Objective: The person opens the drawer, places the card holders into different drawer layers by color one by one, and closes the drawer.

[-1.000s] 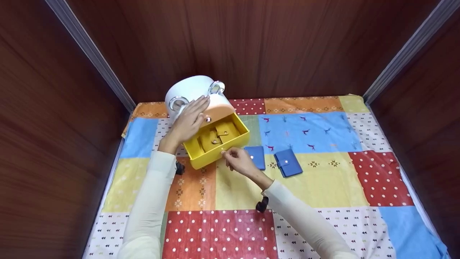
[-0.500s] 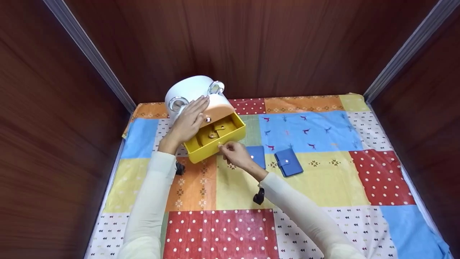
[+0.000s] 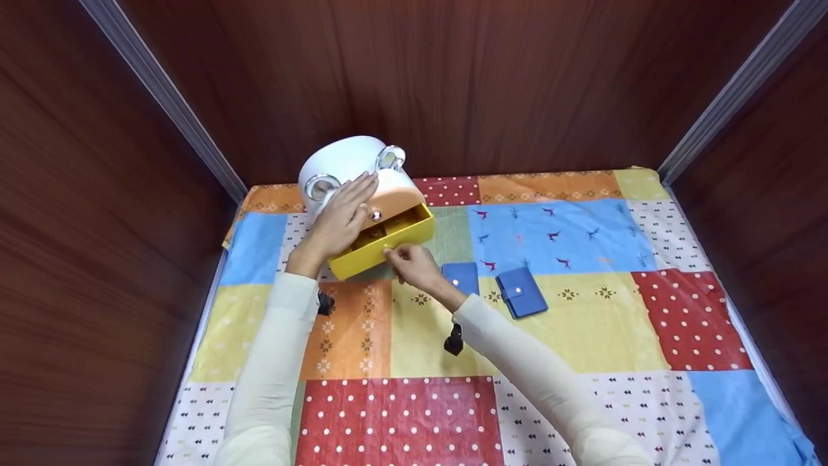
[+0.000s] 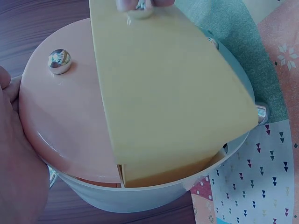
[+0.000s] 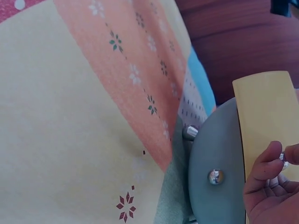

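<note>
A white round-bodied cabinet [image 3: 339,158] stands at the back left of the cloth. My left hand [image 3: 339,220] lies with straight fingers against its upper front, over the peach top drawer [image 4: 70,121]. Below that, the yellow drawer [image 3: 362,260] is partly pulled out. Its small shiny knob [image 5: 284,162] is pinched between the thumb and fingers of my right hand [image 3: 419,266]. Things inside the yellow drawer are mostly hidden in shadow. A grey-green drawer front [image 5: 217,144] with its own knob shows beneath it. To the right lies a blue wallet [image 3: 460,277], partly behind my right hand.
A second blue snap wallet [image 3: 522,292] lies farther right on the patchwork cloth [image 3: 563,343]. Two chrome rings [image 3: 321,188] stick out from the cabinet's top. Dark wooden panels [image 3: 517,84] enclose the table at the back and sides.
My right hand has pushed the yellow drawer inward, up and left, so less of its inside shows. The mustard snap wallets in it have slipped mostly out of sight. My left hand stays in place.
</note>
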`<state>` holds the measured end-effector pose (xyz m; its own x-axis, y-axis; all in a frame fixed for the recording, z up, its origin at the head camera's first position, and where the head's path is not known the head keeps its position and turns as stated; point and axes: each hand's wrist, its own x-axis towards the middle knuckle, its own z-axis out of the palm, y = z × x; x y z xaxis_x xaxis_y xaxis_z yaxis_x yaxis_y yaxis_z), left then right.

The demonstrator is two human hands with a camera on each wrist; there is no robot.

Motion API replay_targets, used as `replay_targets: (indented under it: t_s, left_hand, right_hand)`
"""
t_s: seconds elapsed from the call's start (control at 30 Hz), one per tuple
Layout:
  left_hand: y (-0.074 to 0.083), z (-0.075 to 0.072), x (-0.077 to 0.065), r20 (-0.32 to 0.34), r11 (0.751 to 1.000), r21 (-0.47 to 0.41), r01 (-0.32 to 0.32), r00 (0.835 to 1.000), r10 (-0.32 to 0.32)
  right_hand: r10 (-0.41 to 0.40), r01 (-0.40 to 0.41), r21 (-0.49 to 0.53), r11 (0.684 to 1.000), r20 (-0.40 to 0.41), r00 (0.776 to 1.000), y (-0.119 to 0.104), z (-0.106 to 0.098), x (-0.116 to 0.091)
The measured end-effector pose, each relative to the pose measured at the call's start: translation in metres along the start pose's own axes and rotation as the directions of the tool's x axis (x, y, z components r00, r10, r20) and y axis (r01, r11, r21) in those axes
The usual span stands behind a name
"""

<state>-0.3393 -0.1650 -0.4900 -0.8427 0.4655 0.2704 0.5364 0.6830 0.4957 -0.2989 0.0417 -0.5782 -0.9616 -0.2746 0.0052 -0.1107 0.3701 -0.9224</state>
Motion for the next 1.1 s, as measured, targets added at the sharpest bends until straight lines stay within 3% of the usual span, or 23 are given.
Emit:
replay_targets:
  t_s: [0.23, 0.57, 1.1]
  left_hand:
    - [0.0, -0.001, 0.001, 0.004, 1.0, 0.01, -0.016, 1.0, 0.016]
    - [0.001, -0.001, 0.0, 0.011, 1.0, 0.0, 0.008, 1.0, -0.008]
    - [0.0, 0.0, 0.002, -0.002, 1.0, -0.027, -0.002, 1.0, 0.002]
  right_hand:
    - [0.005, -0.005, 0.021, 1.0, -0.002, 1.0, -0.001, 0.004, 0.012]
    - [0.015, -0.014, 0.016, 1.0, -0.009, 1.0, -0.003, 0.007, 0.025]
    - [0.05, -0.05, 0.012, 0.999, -0.011, 0.999, -0.009, 0.007, 0.036]
